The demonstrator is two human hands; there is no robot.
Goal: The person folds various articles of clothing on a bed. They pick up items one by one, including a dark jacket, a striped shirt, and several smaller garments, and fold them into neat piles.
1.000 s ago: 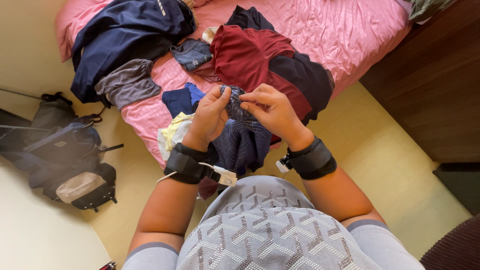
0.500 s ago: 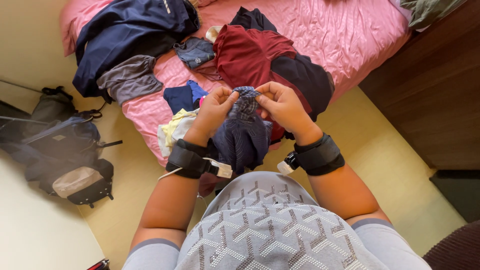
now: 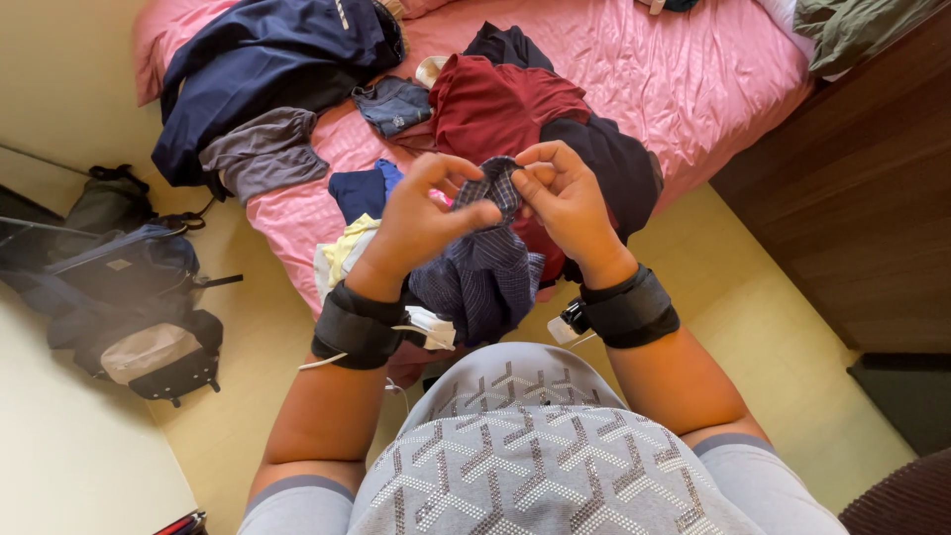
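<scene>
We pinched the checked blue garment (image 3: 482, 267) with our left hand (image 3: 421, 223) and right hand (image 3: 565, 203), fingers clenched on its top edge, above the pink bed (image 3: 684, 79) (strewn with clothes).

Two hands are counted, a left hand (image 3: 421, 213) and a right hand (image 3: 565, 198), each with one black wrist band, and one dark checked garment (image 3: 480, 272) is pinched between them. On the one pink bed (image 3: 693, 79) beyond, one maroon garment (image 3: 495, 104), one navy jacket (image 3: 267, 69), one grey garment (image 3: 263, 154), one small denim piece (image 3: 393, 104), one blue piece (image 3: 362, 188) and one pale yellow piece (image 3: 342, 253) are recorded. At far right one olive garment (image 3: 852, 25) is noted, and at left two bags: one blue backpack (image 3: 124, 287) and one dark bag (image 3: 109, 198).
</scene>
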